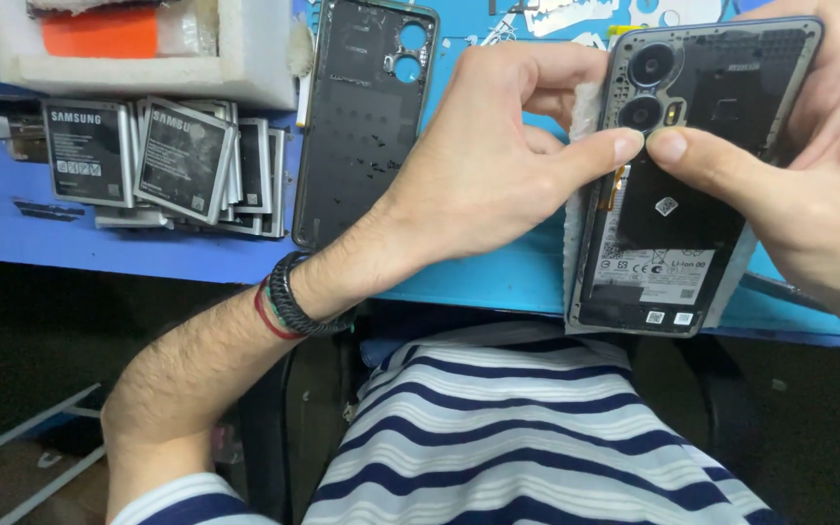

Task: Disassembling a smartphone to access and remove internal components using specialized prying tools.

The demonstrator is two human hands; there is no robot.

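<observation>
An opened smartphone (678, 224), back cover off, shows its two camera lenses, black shielding and battery with a white label. I hold it upright over the blue table edge. My left hand (498, 160) grips its left side, the thumb tip pressed on the middle near the lower lens. My right hand (809, 165) grips the right side, its thumb tip meeting the left thumb. The removed dark back cover (362, 117) lies flat on the table, left of my left hand.
A pile of several grey phone batteries (162, 160) sits at the left on the blue work surface (70, 233). A white foam tray (148, 49) with an orange item stands behind them. My striped shirt (537, 437) fills the bottom.
</observation>
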